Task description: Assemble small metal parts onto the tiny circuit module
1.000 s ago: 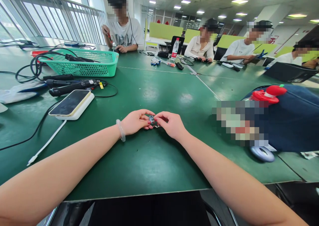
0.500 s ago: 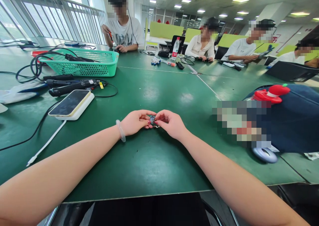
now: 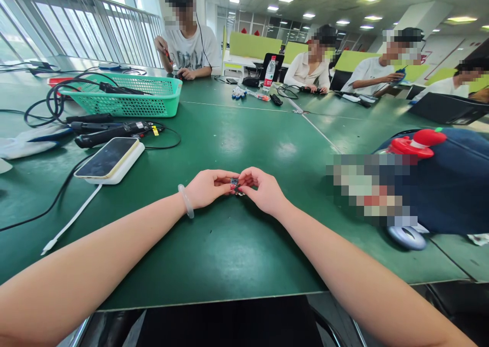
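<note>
- Component (image 3: 234,181), small and dark, is held over a green table (image 3: 214,255), near the middle of the view; its details are too small to be read.
- By the left hand (image 3: 208,188), the part is pinched between thumb and fingers. At its other side, the fingers of the right hand (image 3: 263,191) are drawn narrow — whether it is gripped by them too cannot be told.
- Pale bits (image 3: 240,194) are seen just below the fingertips; whether they are held or laid down is unclear.
- For so small a piece, a light, steady pinch by the edges is judged best, with fine turning left to the right fingers and the work held low, so that a slip is caught by the tabletop.
- The near table edge (image 3: 214,307) is crossed by both forearms, well apart from the fingers. The left is bounded by a phone (image 3: 105,158) and white cable (image 3: 71,222), the right by a dark blue bag (image 3: 451,194).
- Most room for moving is offered straight ahead — between green basket (image 3: 141,106) and bag.
</note>
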`<state>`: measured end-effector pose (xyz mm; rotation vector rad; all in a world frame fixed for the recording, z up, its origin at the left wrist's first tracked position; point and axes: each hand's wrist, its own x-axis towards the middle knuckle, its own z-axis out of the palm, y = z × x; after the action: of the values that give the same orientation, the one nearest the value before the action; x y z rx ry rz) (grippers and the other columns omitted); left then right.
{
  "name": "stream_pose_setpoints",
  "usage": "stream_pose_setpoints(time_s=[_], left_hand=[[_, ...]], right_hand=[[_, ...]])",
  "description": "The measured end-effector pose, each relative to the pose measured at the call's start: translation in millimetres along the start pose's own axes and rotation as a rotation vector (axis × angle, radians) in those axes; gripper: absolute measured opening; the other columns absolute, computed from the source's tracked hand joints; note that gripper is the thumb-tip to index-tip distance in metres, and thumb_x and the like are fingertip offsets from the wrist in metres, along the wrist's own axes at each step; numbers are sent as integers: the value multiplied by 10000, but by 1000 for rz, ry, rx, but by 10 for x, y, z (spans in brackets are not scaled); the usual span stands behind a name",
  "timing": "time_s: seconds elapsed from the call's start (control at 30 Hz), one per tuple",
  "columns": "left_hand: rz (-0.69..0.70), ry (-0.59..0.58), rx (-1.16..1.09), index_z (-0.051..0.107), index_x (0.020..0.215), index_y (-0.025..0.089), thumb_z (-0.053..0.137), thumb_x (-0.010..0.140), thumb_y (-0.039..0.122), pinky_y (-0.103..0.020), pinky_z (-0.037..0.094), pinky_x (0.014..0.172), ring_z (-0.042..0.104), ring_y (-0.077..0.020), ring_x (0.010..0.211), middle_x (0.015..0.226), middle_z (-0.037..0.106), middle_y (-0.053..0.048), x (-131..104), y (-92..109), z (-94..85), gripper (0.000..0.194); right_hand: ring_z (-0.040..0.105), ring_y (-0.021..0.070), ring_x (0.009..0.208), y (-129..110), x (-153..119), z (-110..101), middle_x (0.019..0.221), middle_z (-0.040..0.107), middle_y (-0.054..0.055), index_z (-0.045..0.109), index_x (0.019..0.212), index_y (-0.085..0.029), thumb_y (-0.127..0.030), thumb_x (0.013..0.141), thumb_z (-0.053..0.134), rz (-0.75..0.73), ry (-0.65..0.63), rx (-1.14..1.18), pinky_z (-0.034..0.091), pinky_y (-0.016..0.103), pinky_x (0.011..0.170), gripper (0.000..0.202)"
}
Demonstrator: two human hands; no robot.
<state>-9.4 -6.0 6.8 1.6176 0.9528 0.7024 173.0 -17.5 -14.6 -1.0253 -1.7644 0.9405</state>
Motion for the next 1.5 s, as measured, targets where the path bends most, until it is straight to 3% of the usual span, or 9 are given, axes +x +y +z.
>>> stream_pose_setpoints(time_s=[0.63,1.07,1.27,1.5], left_hand=[[87,43,200,614,1144,178,635,741,222,-348,500,902,665,-178,879,960,711,-38,-8,-27,1,405],[161,72,572,629,1154,249,592,782,323,-282,472,758,627,-159,723,842,717,11,-24,-7,-14,381],[231,84,773,501,1295,290,545,818,357,-291,441,757,633,-185,788,859,710,10,-48,34,10,483],[245,53,745,430,1342,248,540,817,334,-298,439,783,630,-190,840,884,703,-7,-68,49,23,544]], right_hand=[[610,119,722,28,8,11,775,620,-11,528,886,-212,-141,700,569,13,46,76,522,299,728,204],[615,119,724,-12,-6,16,765,627,-17,512,874,-219,-144,707,573,2,72,24,520,298,734,193],[612,119,707,-38,-13,16,762,618,-23,499,926,-234,-151,718,587,-17,78,-19,525,300,733,241],[611,120,673,-51,-21,19,757,625,-30,459,946,-243,-169,715,591,-27,71,-51,522,303,716,276]])
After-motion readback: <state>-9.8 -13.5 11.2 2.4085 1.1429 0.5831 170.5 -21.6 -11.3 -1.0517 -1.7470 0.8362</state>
